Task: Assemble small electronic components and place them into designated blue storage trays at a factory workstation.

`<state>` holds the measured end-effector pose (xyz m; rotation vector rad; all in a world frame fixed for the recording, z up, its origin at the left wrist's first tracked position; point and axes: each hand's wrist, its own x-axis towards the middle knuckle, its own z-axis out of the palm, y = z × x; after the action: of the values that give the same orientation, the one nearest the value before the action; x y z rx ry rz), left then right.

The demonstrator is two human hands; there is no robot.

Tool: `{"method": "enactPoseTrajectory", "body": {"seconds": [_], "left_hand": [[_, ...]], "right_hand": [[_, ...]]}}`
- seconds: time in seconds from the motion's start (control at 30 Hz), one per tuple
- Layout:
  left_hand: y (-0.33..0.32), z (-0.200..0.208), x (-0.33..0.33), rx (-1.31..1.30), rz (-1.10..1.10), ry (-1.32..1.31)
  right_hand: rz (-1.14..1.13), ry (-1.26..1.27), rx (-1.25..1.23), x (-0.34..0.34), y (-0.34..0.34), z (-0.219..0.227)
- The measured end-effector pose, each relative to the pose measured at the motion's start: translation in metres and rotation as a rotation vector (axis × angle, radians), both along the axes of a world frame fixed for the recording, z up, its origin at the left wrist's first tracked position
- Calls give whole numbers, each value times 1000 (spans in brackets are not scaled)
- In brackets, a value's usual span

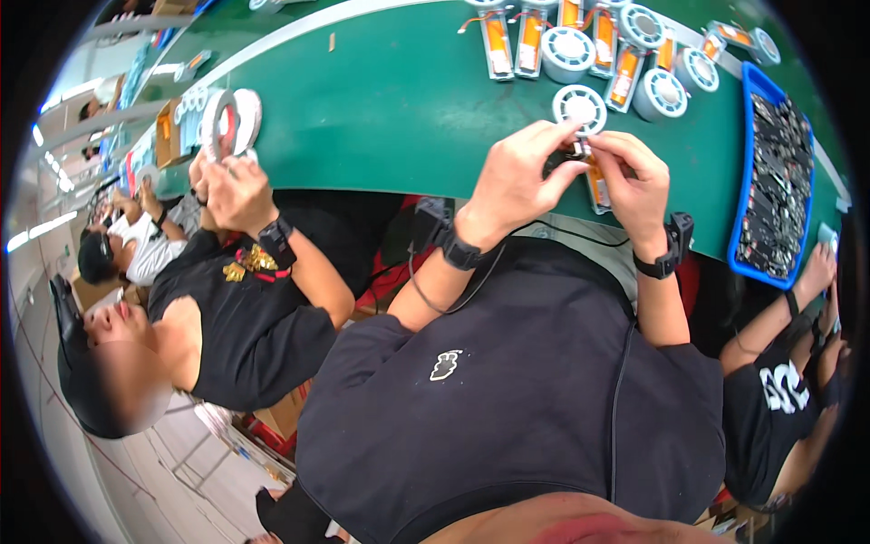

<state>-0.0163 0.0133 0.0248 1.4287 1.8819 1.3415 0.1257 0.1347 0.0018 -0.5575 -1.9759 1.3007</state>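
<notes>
An opened handheld device, shaped like a small fan, lies at the near edge of the green table (pixel 390 118), between my hands. Its pale blue round head (pixel 580 111) points away from me, and an orange battery (pixel 598 189) shows in its handle. My left hand (pixel 524 172) has thumb and forefinger around a small dark part (pixel 578 145) just below the head. On the other side, my right hand (pixel 634 177) closes its fingertips at the handle, against the same spot. My fingers hide part of the small piece and the wires there.
Several similar devices with orange batteries (pixel 605 41) crowd the table's far side. At the right stands a blue tray (pixel 739 227) heaped with small dark parts. A co-worker at the left holds a white ring-shaped roll (pixel 217 127); another person's hand (pixel 817 270) shows beyond the tray.
</notes>
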Motion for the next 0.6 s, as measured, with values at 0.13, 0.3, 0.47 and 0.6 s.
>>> {"method": "enactPoseTrajectory", "body": {"seconds": [0.13, 0.3, 0.47, 0.6], "left_hand": [[2, 1, 5, -24, -1, -173], [-6, -2, -3, -44, 20, -327], [-1, -7, -3, 19, -25, -230], [1, -11, 6, -1, -10, -364]], "right_hand": [[-59, -174, -11, 7, -4, 6], [43, -152, 158, -4, 3, -2], [86, -220, 264, 4, 11, 1], [120, -310, 248, 11, 11, 5]]}}
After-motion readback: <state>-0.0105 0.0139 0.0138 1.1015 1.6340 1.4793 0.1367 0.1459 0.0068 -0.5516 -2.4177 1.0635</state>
